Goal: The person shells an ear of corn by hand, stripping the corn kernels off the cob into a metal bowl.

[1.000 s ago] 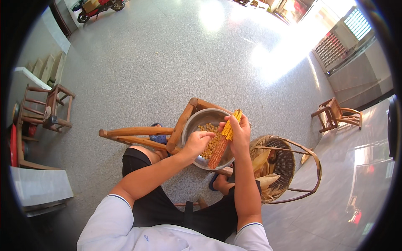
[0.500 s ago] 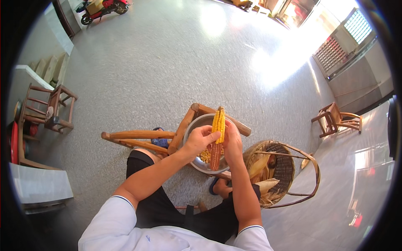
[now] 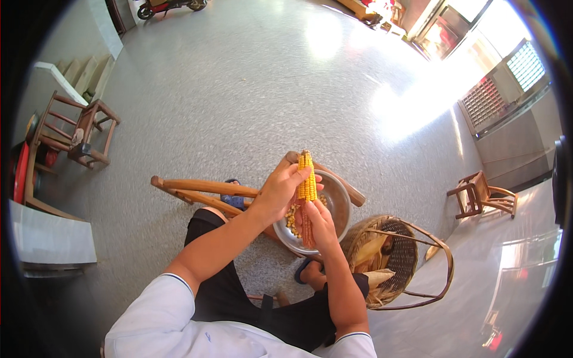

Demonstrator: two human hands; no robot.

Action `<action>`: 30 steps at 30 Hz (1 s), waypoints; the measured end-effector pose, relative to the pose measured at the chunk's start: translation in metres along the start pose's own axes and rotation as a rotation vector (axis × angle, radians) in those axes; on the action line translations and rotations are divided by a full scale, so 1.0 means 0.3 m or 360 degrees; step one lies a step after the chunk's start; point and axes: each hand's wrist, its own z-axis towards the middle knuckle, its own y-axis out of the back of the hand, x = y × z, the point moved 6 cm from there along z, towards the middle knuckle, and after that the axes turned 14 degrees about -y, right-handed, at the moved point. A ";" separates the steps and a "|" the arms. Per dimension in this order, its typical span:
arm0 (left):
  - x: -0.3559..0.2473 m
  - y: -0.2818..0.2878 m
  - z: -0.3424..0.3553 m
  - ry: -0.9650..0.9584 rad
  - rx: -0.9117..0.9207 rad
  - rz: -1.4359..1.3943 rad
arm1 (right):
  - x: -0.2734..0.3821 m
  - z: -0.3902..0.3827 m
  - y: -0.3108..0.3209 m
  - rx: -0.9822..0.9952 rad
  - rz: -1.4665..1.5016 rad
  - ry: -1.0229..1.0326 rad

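An ear of corn (image 3: 307, 179) stands lengthwise between my hands, yellow kernels on its far half and bare reddish cob on its near end. My left hand (image 3: 280, 190) is closed round its left side, the thumb lying on the kernels. My right hand (image 3: 322, 225) grips it lower down, with the thumb where kernels meet bare cob. Beneath them is a round metal basin (image 3: 342, 206), and loose yellow kernels (image 3: 292, 219) lie inside it. Part of the basin is hidden by my hands.
A wooden frame (image 3: 206, 187) with long poles supports the basin. At my right a wicker basket (image 3: 406, 250) with a hooped handle holds husked or dry-leaved ears (image 3: 370, 250). Small wooden chairs stand at left (image 3: 95, 134) and right (image 3: 477, 194).
My left hand has moved up along the ear, and my right hand has slid down toward the bare cob. The whole view has shifted slightly.
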 end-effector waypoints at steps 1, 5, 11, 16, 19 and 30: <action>-0.011 -0.008 0.009 0.0002 0.0022 -0.0044 | 0.000 -0.002 -0.011 0.0006 -0.0003 -0.0007; 0.015 -0.004 0.012 0.0007 0.0065 0.0089 | -0.007 0.013 -0.012 -0.0139 -0.0017 0.0058; 0.024 0.001 0.008 -0.0002 -0.0060 0.0141 | -0.003 0.016 -0.006 -0.0139 -0.0169 0.0104; 0.029 -0.003 0.009 -0.0011 -0.0093 0.0145 | 0.000 0.008 0.006 -0.0060 -0.0330 0.0104; 0.032 -0.006 0.011 0.0003 -0.0130 0.0158 | 0.003 0.002 0.006 -0.0066 -0.0227 0.0083; 0.014 -0.019 0.018 -0.0006 -0.0188 0.0203 | -0.006 0.010 0.018 0.0001 0.0279 0.0074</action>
